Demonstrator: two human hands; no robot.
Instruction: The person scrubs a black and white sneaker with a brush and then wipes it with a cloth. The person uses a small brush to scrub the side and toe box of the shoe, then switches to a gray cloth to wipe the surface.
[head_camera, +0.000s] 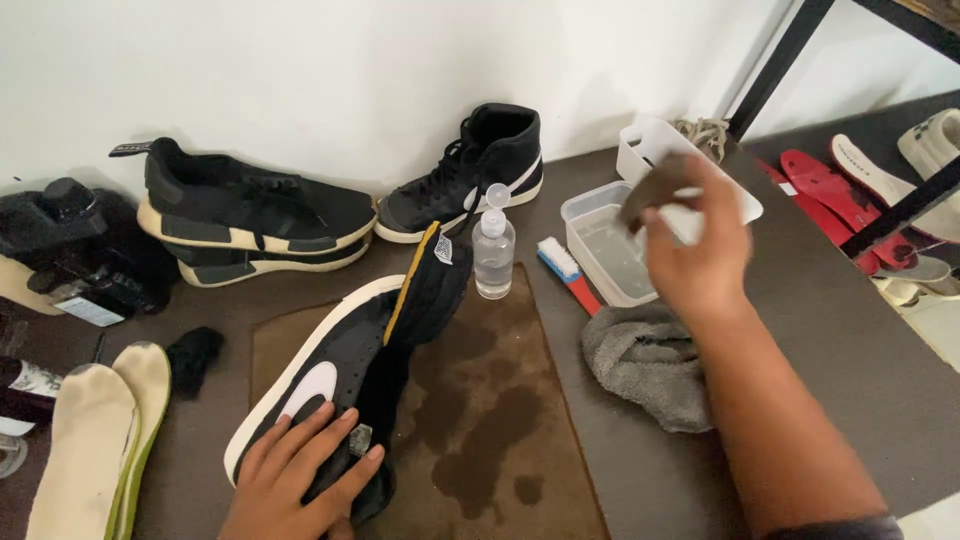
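Left hand (300, 475) presses flat on black shoe (340, 380); right hand (695, 250) grips brown brush (655, 190) above water-filled clear tub (610, 250).

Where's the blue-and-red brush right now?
In the head view, the brush lies right of centre on the dark surface, between the clear spray bottle and the clear water tub, just above the grey towel.

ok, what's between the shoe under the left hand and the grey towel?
Head view: only the brown mat, blotched with wet stains, lies between the shoe and the towel.
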